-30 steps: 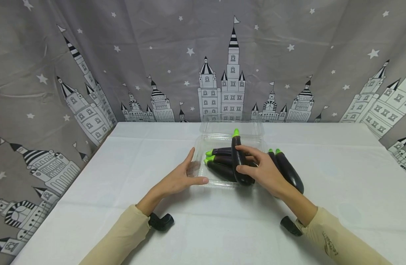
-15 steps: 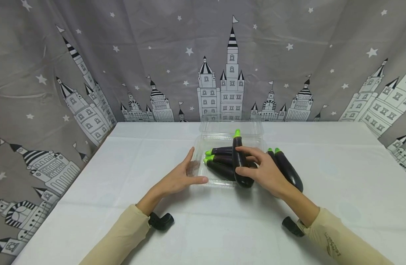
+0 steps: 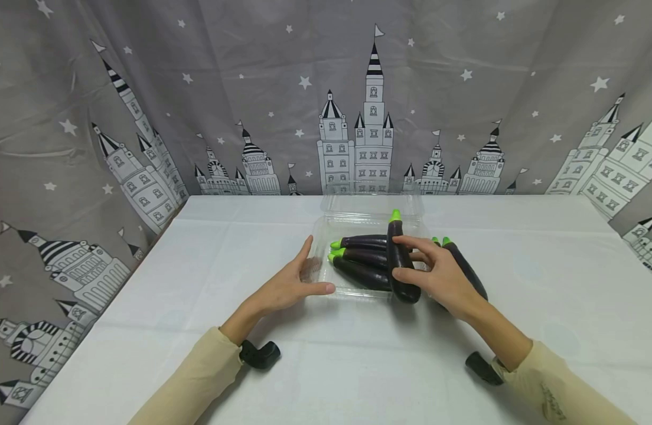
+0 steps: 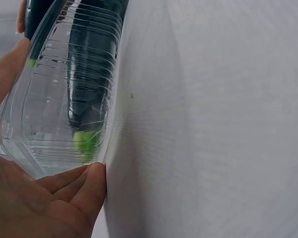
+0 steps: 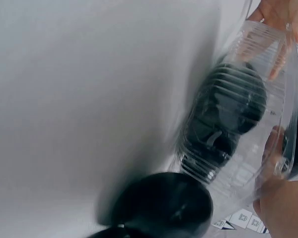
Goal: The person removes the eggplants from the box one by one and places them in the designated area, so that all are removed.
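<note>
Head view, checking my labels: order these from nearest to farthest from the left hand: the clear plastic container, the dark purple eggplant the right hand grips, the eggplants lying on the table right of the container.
1. Clear plastic container: touching the left hand.
2. Gripped dark purple eggplant: at the container's right end.
3. Eggplants on the table: farthest, behind the right hand.

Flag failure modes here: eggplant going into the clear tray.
1. The dark purple eggplant in the right hand lies crosswise over three packed ones; it may roll off.
2. The clear plastic clamshell tray looks light; the left hand only touches its edge, so it may slide.

Bare tablecloth (image 3: 209, 283) leftward — loose eggplants (image 3: 466, 268) rightward
</note>
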### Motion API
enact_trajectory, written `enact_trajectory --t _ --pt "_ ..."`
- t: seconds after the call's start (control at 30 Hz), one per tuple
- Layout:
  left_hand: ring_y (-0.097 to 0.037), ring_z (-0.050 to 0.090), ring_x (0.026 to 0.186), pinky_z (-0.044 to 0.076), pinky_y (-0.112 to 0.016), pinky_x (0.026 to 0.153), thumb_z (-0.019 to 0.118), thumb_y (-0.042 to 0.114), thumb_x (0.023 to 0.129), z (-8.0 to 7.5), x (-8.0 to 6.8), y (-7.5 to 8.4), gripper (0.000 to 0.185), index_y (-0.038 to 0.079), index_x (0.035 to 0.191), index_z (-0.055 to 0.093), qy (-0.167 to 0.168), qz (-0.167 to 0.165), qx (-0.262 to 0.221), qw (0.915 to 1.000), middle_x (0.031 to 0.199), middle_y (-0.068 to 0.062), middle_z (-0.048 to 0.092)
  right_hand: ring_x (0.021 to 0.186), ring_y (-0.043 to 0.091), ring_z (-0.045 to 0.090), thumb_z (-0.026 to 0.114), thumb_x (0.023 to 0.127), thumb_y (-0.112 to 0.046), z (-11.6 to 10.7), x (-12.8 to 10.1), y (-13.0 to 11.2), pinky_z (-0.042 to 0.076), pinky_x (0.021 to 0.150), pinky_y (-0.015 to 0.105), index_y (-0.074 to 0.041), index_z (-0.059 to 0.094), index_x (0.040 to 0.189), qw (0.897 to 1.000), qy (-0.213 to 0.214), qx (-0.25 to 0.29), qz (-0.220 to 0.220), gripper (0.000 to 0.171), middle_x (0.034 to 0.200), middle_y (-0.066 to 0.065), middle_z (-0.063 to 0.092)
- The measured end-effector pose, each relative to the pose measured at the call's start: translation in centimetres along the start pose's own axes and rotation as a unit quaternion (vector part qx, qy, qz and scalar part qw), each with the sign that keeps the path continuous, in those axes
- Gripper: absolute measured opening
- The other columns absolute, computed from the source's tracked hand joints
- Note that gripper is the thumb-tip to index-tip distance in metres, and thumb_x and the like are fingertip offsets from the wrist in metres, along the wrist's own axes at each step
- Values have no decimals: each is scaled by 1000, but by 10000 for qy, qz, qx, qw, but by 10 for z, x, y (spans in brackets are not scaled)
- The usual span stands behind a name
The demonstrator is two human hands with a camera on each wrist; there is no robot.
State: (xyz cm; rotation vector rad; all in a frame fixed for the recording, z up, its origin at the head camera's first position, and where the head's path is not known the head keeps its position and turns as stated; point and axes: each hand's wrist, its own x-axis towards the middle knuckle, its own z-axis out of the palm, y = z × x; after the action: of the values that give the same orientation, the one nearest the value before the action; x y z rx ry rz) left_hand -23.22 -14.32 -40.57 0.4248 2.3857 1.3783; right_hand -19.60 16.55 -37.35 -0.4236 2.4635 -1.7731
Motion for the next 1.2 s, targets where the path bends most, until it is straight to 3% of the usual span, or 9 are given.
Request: enact_trajectory --t 0.2,0.47,0.7,1.0,1.2 --pt "-31 18 147 13 -54 116 80 49 79 0 0 0 122 21 159 -9 10 8 34 10000 159 -20 23 119 38 57 72 89 -21 -9 -6 -1 52 83 37 -12 51 144 9999 -102 -82 53 59 135 24 55" --pt "-32 19 147 14 -55 115 80 50 79 1 0 1 123 22 159 -9 4 9 53 10000 159 -20 23 115 36 58 70 91 -16 -17 -14 1 53 83 31 -9 50 144 9999 -129 63 -36 57 130 26 56" --pt "-31 17 147 14 -55 115 80 49 79 0 0 1 122 22 159 -9 16 -41 59 10000 159 -19 23 108 32 60 69 91 -16 -25 -20 1 53 81 30 -9 49 144 9999 -44 -127 -52 57 123 24 59" --pt "-32 16 147 13 -56 115 80 48 79 0 0 0 122 23 159 -9 36 -47 89 9999 159 -20 22 114 27 55 69 92 -15 -39 -28 1 51 83 27 -9 50 144 9995 47 -292 -98 56 134 16 51" --pt "-31 16 147 13 -55 115 80 50 78 0 -1 1 123 24 159 -8 62 -75 77 9999 159 -19 22 121 31 51 69 93 -19 -49 -35 4 49 85 23 -12 49 145 9982 109 -592 23 56 141 13 48"
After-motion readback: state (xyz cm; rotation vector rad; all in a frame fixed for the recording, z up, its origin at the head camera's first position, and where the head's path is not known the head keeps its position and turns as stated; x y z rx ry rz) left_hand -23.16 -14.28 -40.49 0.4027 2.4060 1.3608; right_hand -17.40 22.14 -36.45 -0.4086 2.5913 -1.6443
